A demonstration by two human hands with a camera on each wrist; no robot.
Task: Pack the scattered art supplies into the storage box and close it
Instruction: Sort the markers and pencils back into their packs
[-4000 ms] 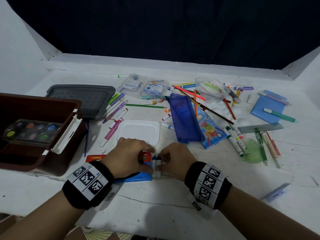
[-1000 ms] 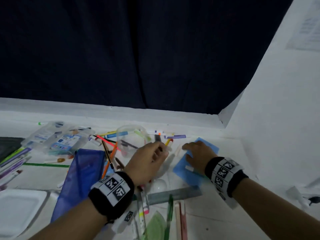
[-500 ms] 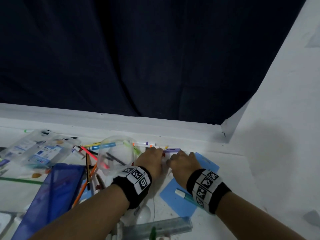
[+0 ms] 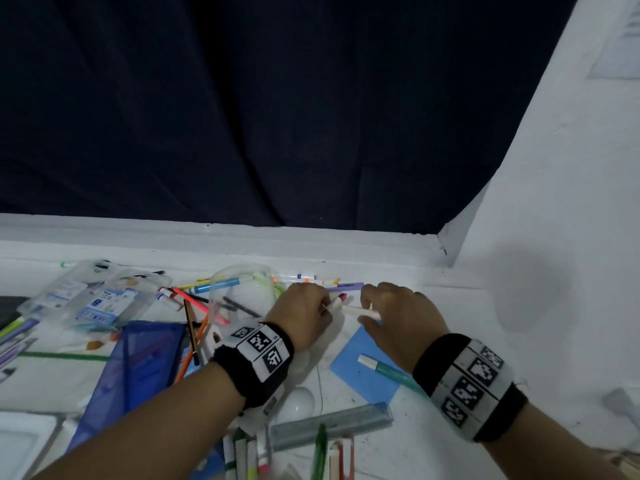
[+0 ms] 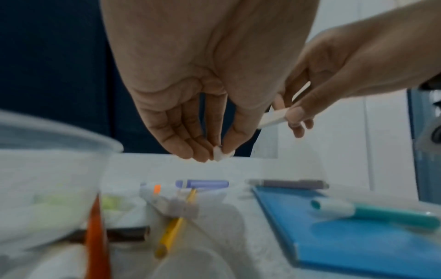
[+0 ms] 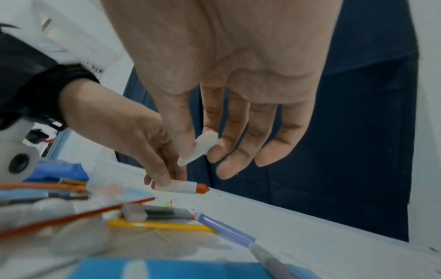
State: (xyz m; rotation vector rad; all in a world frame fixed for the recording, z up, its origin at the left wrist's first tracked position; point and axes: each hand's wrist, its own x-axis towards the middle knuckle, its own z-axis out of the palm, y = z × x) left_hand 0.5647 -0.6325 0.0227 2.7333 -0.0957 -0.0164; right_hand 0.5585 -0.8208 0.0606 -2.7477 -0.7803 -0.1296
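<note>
My left hand point(image 4: 327, 306) pinches a white marker with a red tip point(image 4: 338, 299) near the table's back right. From the right wrist, that marker point(image 6: 183, 186) pokes out of the left hand's fingertips. My right hand point(image 4: 367, 313) pinches a short white stick point(image 4: 358, 311) between thumb and forefinger, close beside the left hand. The stick point(image 6: 203, 147) shows in the right wrist view, and the left wrist view catches it as well point(image 5: 274, 118). Both hands hover just above the table. The storage box is out of view.
A purple marker point(image 4: 346, 288) and several loose pens lie under the hands. A blue pad point(image 4: 367, 375) carries a teal pen point(image 4: 388, 370). To the left are a clear tub point(image 4: 242, 292), a blue mesh pouch point(image 4: 138, 368) and clear packs point(image 4: 97, 299). A ruler point(image 4: 332, 424) lies near. A white wall point(image 4: 536, 237) rises at right.
The view has swung right, away from the box and white tray. Both hands moved to the back right pile and lifted a red-tipped marker and a white stick off the table.
</note>
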